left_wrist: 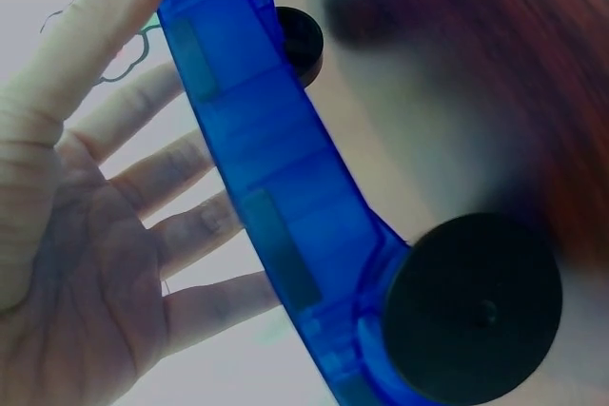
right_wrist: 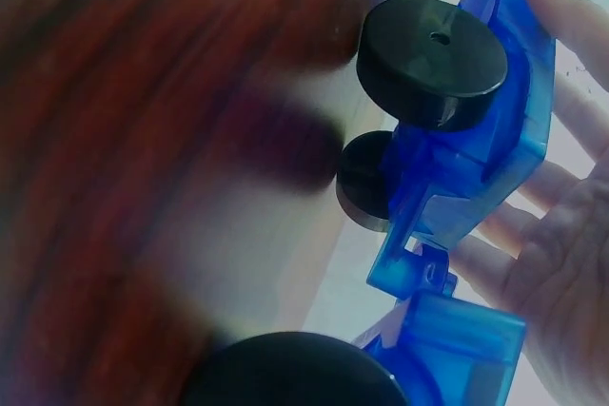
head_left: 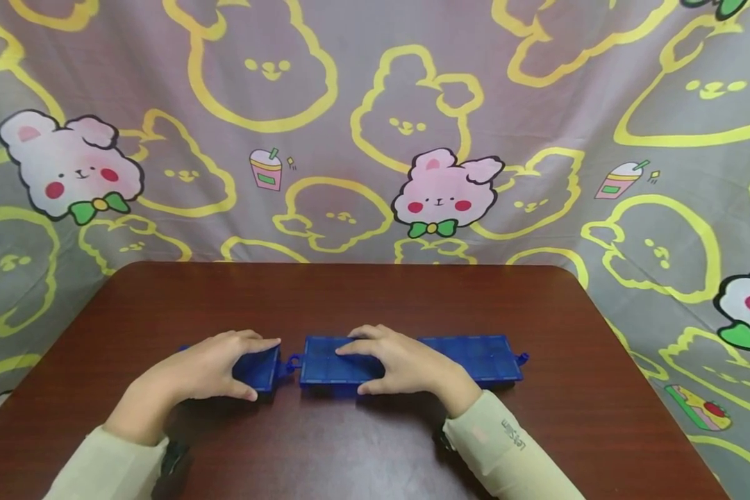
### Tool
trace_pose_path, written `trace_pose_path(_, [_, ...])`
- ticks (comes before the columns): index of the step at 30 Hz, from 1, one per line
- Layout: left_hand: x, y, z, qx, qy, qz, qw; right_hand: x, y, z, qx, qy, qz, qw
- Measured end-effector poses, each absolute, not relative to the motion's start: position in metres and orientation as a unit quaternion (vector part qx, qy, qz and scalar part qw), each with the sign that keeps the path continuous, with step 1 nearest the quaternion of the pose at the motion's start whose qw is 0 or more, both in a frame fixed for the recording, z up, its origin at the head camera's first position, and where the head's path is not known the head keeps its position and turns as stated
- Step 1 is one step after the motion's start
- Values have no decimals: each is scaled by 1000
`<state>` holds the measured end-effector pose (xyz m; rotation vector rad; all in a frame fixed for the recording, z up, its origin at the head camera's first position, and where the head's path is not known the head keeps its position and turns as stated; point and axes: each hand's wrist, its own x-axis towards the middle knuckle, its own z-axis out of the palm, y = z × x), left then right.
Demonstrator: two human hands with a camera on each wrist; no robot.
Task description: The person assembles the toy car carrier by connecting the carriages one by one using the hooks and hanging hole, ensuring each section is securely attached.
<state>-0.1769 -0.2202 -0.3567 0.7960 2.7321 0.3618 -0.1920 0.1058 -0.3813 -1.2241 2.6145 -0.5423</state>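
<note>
Blue see-through toy car bases stand in a row on the table. My left hand (head_left: 215, 364) grips the left car base (head_left: 259, 368), thumb on the near side and fingers on the far side. In the left wrist view its side (left_wrist: 266, 168) and black wheels (left_wrist: 476, 306) show. My right hand (head_left: 390, 361) holds the middle car base (head_left: 325, 364), thumb at its near edge. A hook (head_left: 295, 361) lies between these two; I cannot tell if it is latched. In the right wrist view a coupling (right_wrist: 423, 271) joins the held base to another car base (right_wrist: 466, 339).
The brown wooden table (head_left: 350, 298) has rounded far corners. A small hook (head_left: 523, 359) sticks out at the row's right end. Behind the table hangs a grey curtain (head_left: 325, 153) with cartoon prints.
</note>
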Motion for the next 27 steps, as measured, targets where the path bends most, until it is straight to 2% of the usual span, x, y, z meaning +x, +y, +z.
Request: trace_pose_path(27, [-181, -219, -358, 270, 944, 131, 136, -194, 102, -382, -413, 889, -167, 103])
